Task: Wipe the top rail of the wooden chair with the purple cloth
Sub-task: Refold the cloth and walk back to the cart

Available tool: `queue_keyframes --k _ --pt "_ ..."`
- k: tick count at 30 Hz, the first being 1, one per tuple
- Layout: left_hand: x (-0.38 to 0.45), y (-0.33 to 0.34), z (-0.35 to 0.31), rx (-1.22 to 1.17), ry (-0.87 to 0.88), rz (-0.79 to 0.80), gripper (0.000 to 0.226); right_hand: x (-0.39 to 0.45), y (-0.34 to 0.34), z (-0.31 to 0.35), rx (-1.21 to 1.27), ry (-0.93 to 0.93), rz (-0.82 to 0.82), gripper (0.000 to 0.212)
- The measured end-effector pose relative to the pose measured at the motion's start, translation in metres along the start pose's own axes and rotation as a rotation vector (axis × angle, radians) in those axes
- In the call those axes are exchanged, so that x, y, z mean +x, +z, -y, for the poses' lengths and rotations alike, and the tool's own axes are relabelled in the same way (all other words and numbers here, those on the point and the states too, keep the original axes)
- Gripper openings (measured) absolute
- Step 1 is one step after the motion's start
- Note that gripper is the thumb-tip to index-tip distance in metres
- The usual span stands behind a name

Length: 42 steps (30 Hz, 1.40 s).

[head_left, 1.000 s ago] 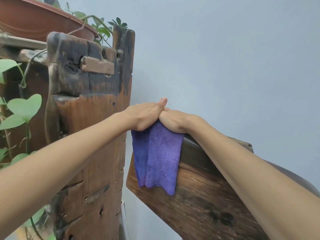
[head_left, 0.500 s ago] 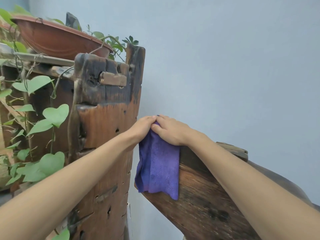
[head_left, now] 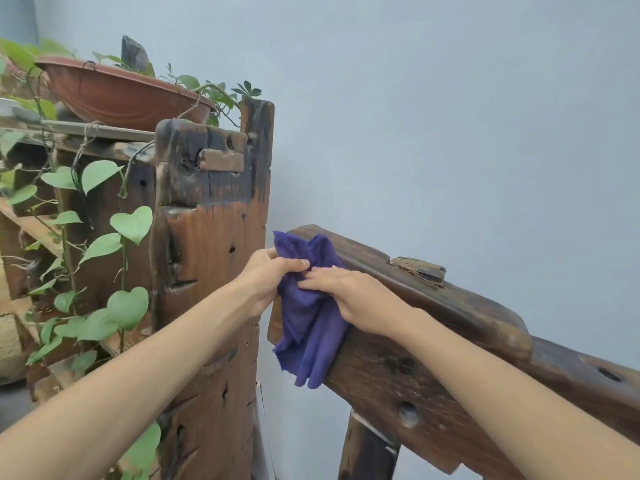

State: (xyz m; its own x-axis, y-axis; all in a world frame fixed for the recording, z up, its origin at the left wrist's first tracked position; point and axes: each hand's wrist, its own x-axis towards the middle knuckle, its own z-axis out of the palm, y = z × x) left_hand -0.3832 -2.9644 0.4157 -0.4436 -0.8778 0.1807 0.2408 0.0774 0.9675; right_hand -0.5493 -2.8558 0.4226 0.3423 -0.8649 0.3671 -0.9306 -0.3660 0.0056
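The purple cloth [head_left: 311, 323] is bunched over the left end of the dark wooden chair's top rail [head_left: 450, 306], its lower part hanging down the rail's front face. My left hand [head_left: 270, 275] pinches the cloth's upper left folds with thumb and fingers. My right hand [head_left: 349, 296] lies on the cloth against the rail, fingers pressing into the fabric. The rail slopes down to the right, with a small wooden peg [head_left: 419, 270] sticking up from its top edge.
A tall weathered wooden stand [head_left: 211, 237] rises directly left of the rail end, close to my left hand. A brown plant bowl [head_left: 121, 95] sits on top of it, and green vines [head_left: 104, 244] hang at left. A pale blue wall is behind.
Both hands came down from the rail's top onto its front face. The cloth, earlier draped flat, is now gathered up between my hands. The view has tilted down and widened.
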Motion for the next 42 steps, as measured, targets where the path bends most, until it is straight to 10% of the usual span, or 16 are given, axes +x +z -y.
queue_keyframes --k 14,25,31,42 --pt "-0.075 0.071 0.012 0.108 0.071 0.452 0.024 -0.127 -0.003 0.02 0.345 0.459 -0.517 0.061" --pt "-0.154 0.154 0.053 0.199 0.062 0.756 0.016 -0.267 -0.025 0.044 0.215 0.664 -0.519 0.012" --pt "-0.207 0.229 0.048 0.181 0.14 0.938 0.019 -0.356 -0.068 0.067 0.187 0.836 -0.491 0.019" --pt "-0.341 0.372 0.061 0.191 0.13 0.834 0.026 -0.521 -0.132 0.144 -0.037 0.997 -0.586 0.013"
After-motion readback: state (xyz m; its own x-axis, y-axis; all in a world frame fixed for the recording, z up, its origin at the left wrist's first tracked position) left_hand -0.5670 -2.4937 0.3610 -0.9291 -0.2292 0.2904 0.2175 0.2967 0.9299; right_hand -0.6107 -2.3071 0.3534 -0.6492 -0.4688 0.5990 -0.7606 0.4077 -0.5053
